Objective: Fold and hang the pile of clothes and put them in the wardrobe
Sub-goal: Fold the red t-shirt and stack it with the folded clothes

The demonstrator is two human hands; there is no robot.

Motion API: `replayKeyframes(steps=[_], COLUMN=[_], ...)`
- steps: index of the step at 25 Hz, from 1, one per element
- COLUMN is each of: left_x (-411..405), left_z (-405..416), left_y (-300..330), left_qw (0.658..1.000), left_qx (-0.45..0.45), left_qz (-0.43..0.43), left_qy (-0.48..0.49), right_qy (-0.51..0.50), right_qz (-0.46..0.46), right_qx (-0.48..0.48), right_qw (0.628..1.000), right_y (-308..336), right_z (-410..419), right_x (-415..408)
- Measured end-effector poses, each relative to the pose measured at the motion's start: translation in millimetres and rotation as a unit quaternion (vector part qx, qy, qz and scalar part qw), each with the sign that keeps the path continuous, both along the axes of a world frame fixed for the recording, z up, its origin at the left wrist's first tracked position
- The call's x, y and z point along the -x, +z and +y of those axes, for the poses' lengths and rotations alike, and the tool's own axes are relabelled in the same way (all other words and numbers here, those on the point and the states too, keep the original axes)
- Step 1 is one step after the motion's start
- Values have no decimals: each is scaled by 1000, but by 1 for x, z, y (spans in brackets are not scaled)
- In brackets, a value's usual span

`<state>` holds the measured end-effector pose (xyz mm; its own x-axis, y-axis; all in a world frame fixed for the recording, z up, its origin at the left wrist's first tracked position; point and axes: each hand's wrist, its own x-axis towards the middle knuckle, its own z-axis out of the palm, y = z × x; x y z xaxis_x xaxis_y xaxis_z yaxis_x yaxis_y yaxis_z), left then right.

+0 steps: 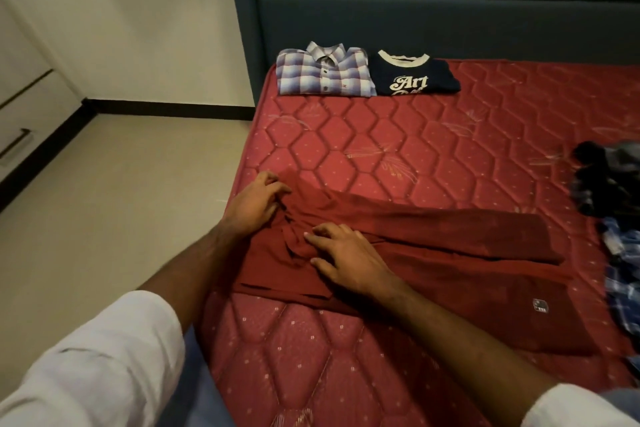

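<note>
A dark red shirt [450,270] lies spread across the near part of the red quilted mattress [398,149], partly folded lengthwise. My left hand [256,204] pinches the bunched fabric at the shirt's left end, near the mattress edge. Beside it, my right hand [346,256] rests on the shirt with fingers spread and nearly flat. At the head of the bed lie a folded plaid shirt [323,74] and a folded navy T-shirt [412,76]. A pile of unfolded dark and blue checked clothes [613,218] sits at the right edge of view.
A dark blue padded headboard [433,0] stands behind the mattress. Beige floor [114,204] lies left of the bed. White cabinet drawers with dark handles [20,121] run along the left wall.
</note>
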<state>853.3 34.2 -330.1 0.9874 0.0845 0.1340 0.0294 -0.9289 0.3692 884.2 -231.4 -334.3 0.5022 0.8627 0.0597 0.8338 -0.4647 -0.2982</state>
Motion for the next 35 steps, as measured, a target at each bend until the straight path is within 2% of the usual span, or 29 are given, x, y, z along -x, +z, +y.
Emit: replayKeyframes(steps=[2,3,4,5,6,8,10,11,12,13,15,16,18,21,23,25,27,32,35], left_x=[-1,-2,-4,-5,-6,-11,-16,-20,-21,-23,-25,-26,-28,-33,-39,-44,-45,-37,-32], left_z=[2,3,3,1,-1,-4,-4,-2,-2,-1,-5,-9,-19,-25,-29,-29,-26,-25,-22], left_y=[-5,-8,-10,-8,-6,-5,-1,-1,1,0,-1,-3,-3,-4,-1,-2,-1,0,0], left_qw=[1000,1000,999,998,996,991,979,976,979,985,994,994,992,996,998,992,992,997,998], left_qx=[-3,6,21,35,51,85,153,172,163,134,11,-47,-96,-69,48,120,116,63,53], left_qz=[-6,-15,-24,-32,-33,-18,14,28,37,47,72,55,-8,-48,-36,-12,34,49,22], left_qy=[7,16,29,45,64,101,137,133,116,94,77,81,82,7,3,32,35,3,12], right_qy=[-5,-13,-40,-88,-151,-291,-384,-398,-386,-360,-314,-313,-323,-307,-271,-247,-264,-332,-419], right_qz=[-40,-6,71,177,273,392,497,545,569,567,536,526,529,555,577,558,529,518,517], right_qx=[-34,-71,-127,-190,-257,-358,-364,-334,-296,-270,-276,-291,-319,-332,-332,-306,-294,-353,-363], right_qw=[999,997,989,962,915,796,688,658,663,690,734,735,717,698,696,731,751,705,653], right_y=[-4,-4,-3,-2,-2,1,4,6,7,6,3,0,0,2,5,4,1,-5,-10], right_z=[4,3,2,2,2,5,5,3,0,-2,-3,-2,-1,-4,-9,-12,-9,3,7], right_x=[2,1,-2,-8,-19,-42,-63,-68,-71,-71,-69,-68,-64,-66,-67,-68,-66,-63,-74])
